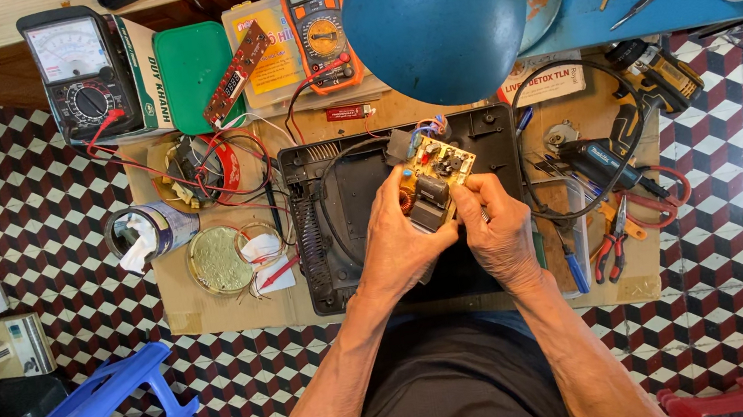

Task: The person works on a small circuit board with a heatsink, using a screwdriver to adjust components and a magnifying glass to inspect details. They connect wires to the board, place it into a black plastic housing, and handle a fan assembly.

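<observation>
Left hand (400, 243): gripping the small circuit board (438, 181) from the left, its fingers clenched round the board's near-left edge by the copper coil.
Right hand (499, 230): pinching the same board from the right, thumb pressing on top; whether anything else is tucked in this hand, I cannot tell.
Circuit board: being held up just above the middle of the black casing (346, 231), with coloured wires trailing off its far end toward the casing's far wall.
Progress: the casing is lying open and the board is already lifted out of it but looking wired in at the far end, so the work seems to be somewhere in the middle, with no tool touching the board.
Casing: sitting on the cardboard sheet (212, 306) spread over the tiled floor.
Far left: an analogue meter (81, 75) standing idle.
Far middle: an orange meter (318, 19) lying beside the blue lamp (433, 19).
Right: red-handled pliers (613, 244) waiting untouched, near a cordless drill (651, 81).
</observation>
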